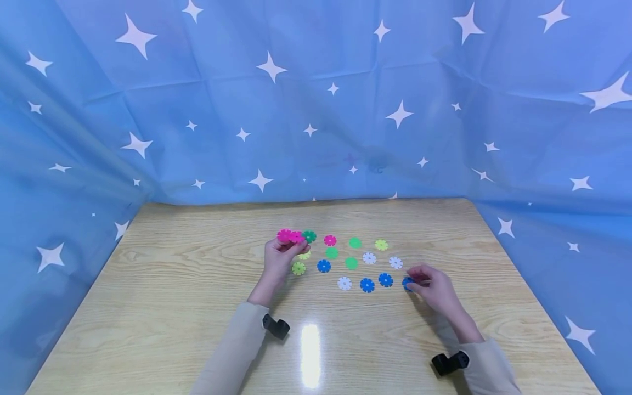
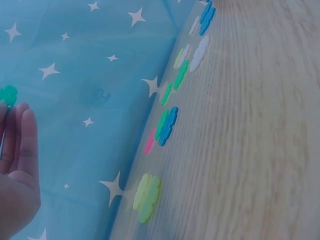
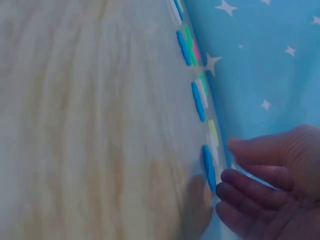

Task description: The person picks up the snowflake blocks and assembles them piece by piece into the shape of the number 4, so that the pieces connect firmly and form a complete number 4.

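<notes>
My left hand (image 1: pixel 278 257) is raised at the far left of the loose pieces. It pinches a short row of joined snowflake discs, two pink (image 1: pixel 285 236) and one dark green (image 1: pixel 309 236). In the left wrist view the left hand (image 2: pixel 20 150) shows at the edge with the green disc (image 2: pixel 8 95) at its fingertips; the pink ones are out of sight there. My right hand (image 1: pixel 434 288) hovers over a blue snowflake disc (image 1: pixel 407 283) at the right end. The right wrist view shows its thumb and fingers (image 3: pixel 245 187) apart, beside the blue disc (image 3: pixel 209 167) on the table.
Several loose snowflake discs lie flat across the middle: blue (image 1: pixel 367 285), white (image 1: pixel 344 283), green (image 1: pixel 351 263), yellow-green (image 1: pixel 298 268) and pink (image 1: pixel 329 240). The wooden table (image 1: pixel 173 285) ends at a blue star-patterned curtain (image 1: pixel 316 109) behind.
</notes>
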`<state>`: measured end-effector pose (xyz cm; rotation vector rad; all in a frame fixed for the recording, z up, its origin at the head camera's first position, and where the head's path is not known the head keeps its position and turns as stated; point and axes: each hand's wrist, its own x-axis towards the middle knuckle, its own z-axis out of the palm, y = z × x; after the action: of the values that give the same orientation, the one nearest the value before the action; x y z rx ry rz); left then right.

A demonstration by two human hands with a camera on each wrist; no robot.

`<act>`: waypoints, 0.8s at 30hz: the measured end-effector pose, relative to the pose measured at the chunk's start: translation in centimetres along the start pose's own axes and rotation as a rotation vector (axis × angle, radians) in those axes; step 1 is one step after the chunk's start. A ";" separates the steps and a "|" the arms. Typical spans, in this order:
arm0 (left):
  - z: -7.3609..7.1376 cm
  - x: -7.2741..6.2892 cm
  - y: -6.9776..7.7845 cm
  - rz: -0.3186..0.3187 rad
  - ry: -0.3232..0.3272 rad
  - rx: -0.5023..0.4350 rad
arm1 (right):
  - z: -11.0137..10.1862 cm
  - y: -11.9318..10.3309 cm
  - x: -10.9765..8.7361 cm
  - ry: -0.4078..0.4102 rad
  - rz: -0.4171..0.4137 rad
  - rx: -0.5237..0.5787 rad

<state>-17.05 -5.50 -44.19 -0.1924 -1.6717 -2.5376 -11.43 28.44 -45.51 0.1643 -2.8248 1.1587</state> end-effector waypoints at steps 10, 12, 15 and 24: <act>-0.1 0.0 -0.1 0.035 -0.013 0.004 | -0.4 0.9 -0.7 -0.041 0.020 -0.068; -0.2 0.0 -0.1 0.036 -0.014 0.007 | -0.4 1.0 -0.7 -0.046 0.011 -0.070; -0.2 0.0 -0.1 0.036 -0.020 0.012 | -0.3 1.0 -0.6 -0.054 -0.001 -0.079; -0.2 -0.1 -0.1 0.045 -0.029 -0.006 | -0.2 0.5 -0.3 -0.059 -0.013 -0.142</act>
<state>-17.00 -5.65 -44.33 -0.2651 -1.6507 -2.5196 -11.20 28.94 -45.78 0.2096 -2.9397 0.9624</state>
